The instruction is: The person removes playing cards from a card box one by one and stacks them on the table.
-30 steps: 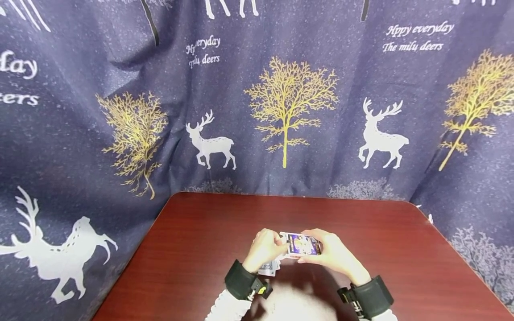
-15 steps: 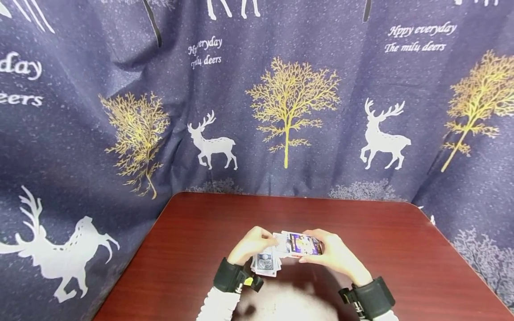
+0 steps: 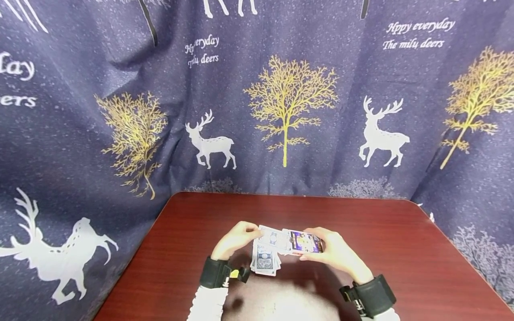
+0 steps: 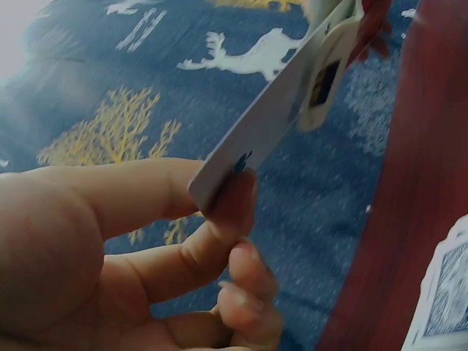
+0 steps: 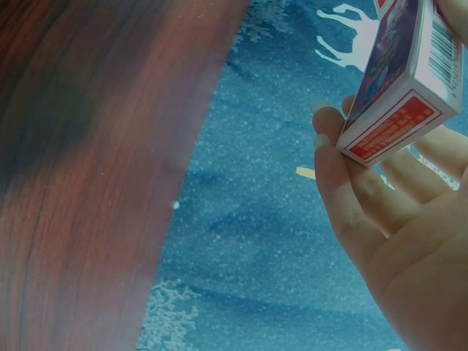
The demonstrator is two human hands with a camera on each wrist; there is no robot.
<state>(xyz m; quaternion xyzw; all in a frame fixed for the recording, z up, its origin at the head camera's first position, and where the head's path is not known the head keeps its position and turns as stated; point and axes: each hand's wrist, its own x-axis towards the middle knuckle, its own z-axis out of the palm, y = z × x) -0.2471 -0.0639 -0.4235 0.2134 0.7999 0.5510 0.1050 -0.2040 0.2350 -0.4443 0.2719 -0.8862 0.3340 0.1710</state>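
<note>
My left hand (image 3: 237, 239) pinches a playing card (image 3: 275, 238) by its left end, between thumb and fingers. The card's right end is at the open left end of a playing-card box (image 3: 307, 243) with a purple picture on its front. In the left wrist view the card (image 4: 256, 121) appears nearly edge-on, its pale side showing. My right hand (image 3: 337, 254) grips the box by its right end. The right wrist view shows the box's red-and-white end (image 5: 402, 128) and a barcode side. Below the card lies an untidy pile of blue-backed playing cards (image 3: 265, 261).
The reddish-brown wooden table (image 3: 201, 218) spreads beneath both hands. Beyond its far edge hangs a dark blue curtain (image 3: 329, 147) with deer and golden trees. Black camera straps (image 3: 214, 272) sit on both wrists.
My left hand has moved left from the box, drawing the card out with it. More of the pile below is uncovered. My right hand and the box have stayed nearly in place.
</note>
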